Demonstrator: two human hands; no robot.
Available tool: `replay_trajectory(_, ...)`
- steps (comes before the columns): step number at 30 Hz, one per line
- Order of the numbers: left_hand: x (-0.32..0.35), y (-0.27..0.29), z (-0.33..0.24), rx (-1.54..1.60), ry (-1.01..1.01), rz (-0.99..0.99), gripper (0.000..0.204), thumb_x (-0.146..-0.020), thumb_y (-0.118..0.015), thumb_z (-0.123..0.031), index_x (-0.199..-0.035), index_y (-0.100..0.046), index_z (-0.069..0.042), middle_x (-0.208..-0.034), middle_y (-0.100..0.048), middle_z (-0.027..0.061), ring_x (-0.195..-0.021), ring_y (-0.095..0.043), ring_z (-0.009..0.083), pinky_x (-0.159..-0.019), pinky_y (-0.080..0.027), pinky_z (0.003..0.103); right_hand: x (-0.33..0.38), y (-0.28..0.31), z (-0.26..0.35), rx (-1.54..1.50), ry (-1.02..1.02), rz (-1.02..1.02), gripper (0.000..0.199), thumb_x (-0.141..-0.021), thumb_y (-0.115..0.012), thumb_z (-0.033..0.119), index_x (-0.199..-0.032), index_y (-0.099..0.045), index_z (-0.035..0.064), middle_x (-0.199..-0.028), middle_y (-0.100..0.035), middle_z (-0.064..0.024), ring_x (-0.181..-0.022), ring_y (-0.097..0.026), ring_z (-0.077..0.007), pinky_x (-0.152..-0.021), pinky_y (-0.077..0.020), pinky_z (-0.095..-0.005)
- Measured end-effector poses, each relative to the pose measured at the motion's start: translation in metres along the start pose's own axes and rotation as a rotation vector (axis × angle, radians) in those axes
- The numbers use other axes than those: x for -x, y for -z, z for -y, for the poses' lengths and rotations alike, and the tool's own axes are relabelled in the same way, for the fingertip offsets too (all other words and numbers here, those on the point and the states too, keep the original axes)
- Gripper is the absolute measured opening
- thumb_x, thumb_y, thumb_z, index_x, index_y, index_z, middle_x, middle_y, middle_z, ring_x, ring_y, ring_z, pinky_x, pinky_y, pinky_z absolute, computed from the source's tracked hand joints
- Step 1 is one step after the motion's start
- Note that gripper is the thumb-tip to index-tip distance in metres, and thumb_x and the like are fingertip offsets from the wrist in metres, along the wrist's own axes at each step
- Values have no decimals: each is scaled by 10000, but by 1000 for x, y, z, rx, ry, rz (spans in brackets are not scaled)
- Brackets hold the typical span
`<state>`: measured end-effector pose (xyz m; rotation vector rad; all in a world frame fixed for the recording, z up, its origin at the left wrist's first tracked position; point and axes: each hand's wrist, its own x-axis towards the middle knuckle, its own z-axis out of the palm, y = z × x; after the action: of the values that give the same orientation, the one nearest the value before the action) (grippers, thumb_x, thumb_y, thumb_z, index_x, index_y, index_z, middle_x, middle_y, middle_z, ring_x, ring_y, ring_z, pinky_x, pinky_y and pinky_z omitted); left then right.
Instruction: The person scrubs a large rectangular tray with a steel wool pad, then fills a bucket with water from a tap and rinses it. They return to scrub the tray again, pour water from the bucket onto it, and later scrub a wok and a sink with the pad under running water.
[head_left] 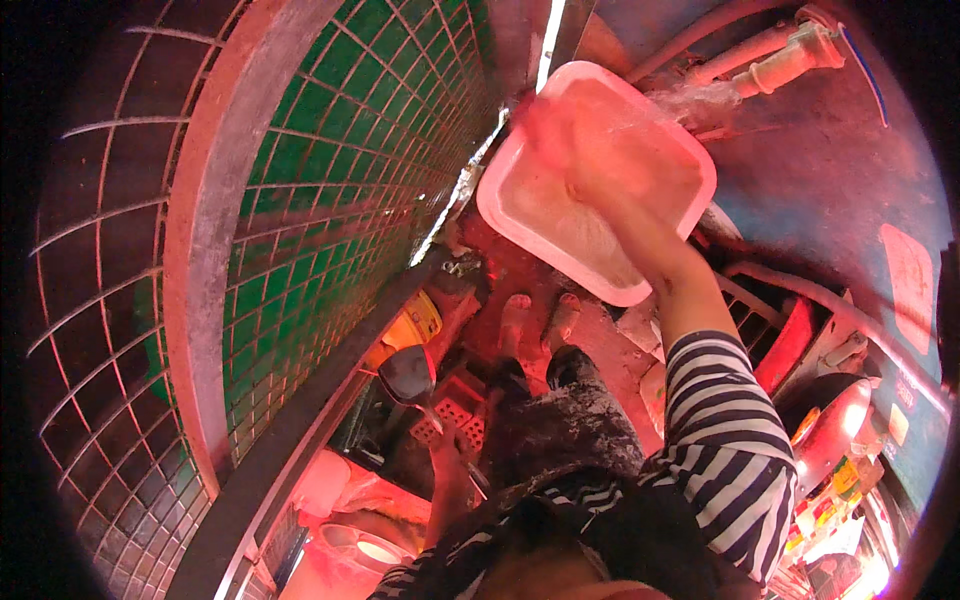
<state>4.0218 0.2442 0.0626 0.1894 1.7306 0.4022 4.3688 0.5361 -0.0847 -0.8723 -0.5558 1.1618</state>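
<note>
A large pale rectangular basin [612, 287] with rounded corners is held or propped in front of me, its inside facing me. My right arm, in a black-and-white striped sleeve, reaches across it. At its far left wall is my right hand [562, 150], smeared by motion, so its fingers cannot be made out. Low on my left side, my left hand [450, 440] is closed round the handle of a ladle [408, 375] with a wide, dark, rounded bowl. That bowl points away from me.
A wire-mesh panel [330, 130] with a wooden frame stands along the left. Beneath the ladle are a red perforated crate [462, 405] and a yellow container [418, 320]. Pale pipes [790, 65] run along the blue wall [840, 150]. Packages [850, 480] lie at the lower right.
</note>
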Motion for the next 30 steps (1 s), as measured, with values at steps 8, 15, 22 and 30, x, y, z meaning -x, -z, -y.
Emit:
replay_trajectory(8, 1, -3, -7, -18, -73, 120, 396, -885, -421, -271, -521, -369, -124, -437, -320, -10, -354, -316, 109, -352, -252, 247, 70, -24, -5, 1422, 561, 123, 193, -723, -569, 155, -910, -564, 103, -1133, -492, -95, -1013, -470, -278, -845, -359, -420)
replay_trajectory(15, 11, 11, -7, 98, 55, 92, 321, -887, -461, -308, -624, -396, -135, -454, -338, -9, -343, -317, 109, -332, -255, 252, 172, 39, 50, 1646, 461, 689, 207, -726, -564, 200, -905, -545, 99, -1201, -460, -71, -1046, -449, -264, -874, -346, -412)
replay_trajectory(22, -6, 4, 4, -41, 0, 22, 409, -876, -461, -280, -512, -343, -137, -430, -313, -5, -327, -289, 105, -322, -204, 263, 102, -18, 24, 1536, 546, 562, 248, -730, -553, 203, -962, -562, 116, -1259, -424, -52, -1061, -445, -233, -877, -356, -375)
replay_trajectory(30, 7, 8, 5, 87, 18, -51, 359, -865, -483, -283, -566, -359, -129, -465, -313, -17, -361, -287, 94, -337, -205, 248, 206, 114, 115, 1667, 455, 1269, 202, -781, -522, 211, -956, -551, 116, -1222, -427, -94, -1007, -459, -253, -853, -380, -390)
